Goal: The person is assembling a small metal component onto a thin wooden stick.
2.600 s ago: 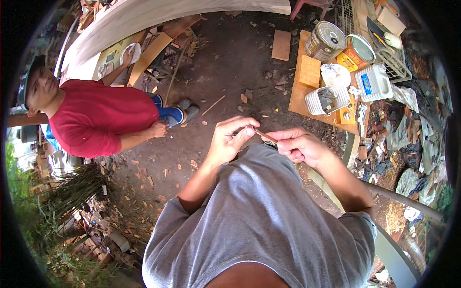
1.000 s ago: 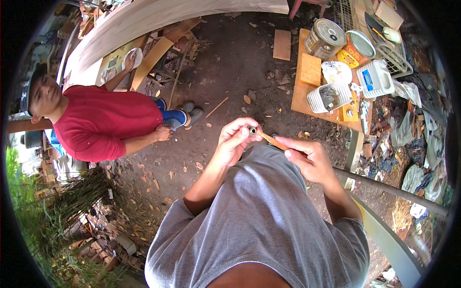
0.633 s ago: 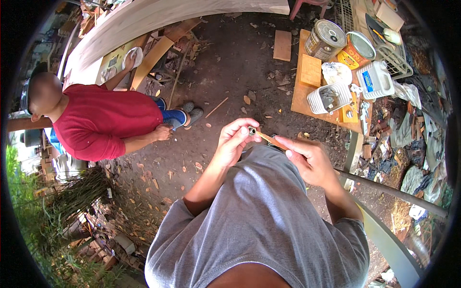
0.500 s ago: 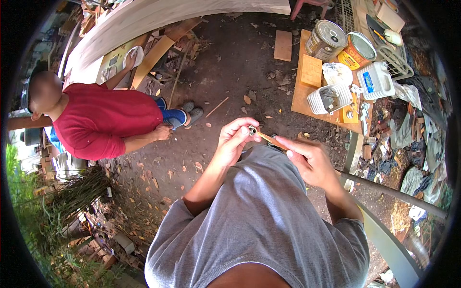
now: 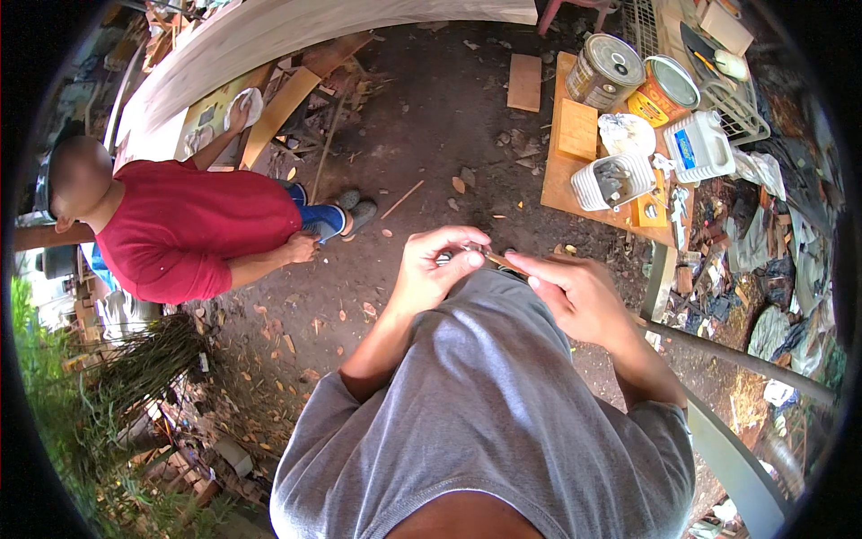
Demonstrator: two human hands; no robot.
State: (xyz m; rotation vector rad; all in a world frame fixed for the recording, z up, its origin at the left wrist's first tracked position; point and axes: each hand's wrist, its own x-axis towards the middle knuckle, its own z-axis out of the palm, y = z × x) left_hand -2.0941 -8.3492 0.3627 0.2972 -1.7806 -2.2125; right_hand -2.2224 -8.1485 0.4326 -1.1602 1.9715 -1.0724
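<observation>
In front of my waist, my left hand (image 5: pixel 440 268) is closed in a pinch around a small metal fitting (image 5: pixel 444 259), mostly hidden by the fingers. My right hand (image 5: pixel 575 289) grips a thin, flat brown strip (image 5: pixel 505 262) that looks like wood. Its far end meets the fingertips of my left hand, right at the fitting; the exact contact is hidden. Both hands are held up close together, over the front of my grey shirt (image 5: pixel 503 359).
At the left a person in a red shirt (image 5: pixel 197 225) holds a white cloth (image 5: pixel 244 110) on a board. A low wooden table (image 5: pixel 579 199) at the right bears cans, a white basket (image 5: pixel 588 190) and a white jug (image 5: pixel 705 148). A long pale plank (image 5: pixel 296 45) spans the back.
My left hand has turned, so the fitting's open end no longer faces up. The strip has shifted slightly and lies flatter toward the left fingertips. The other person has hardly moved.
</observation>
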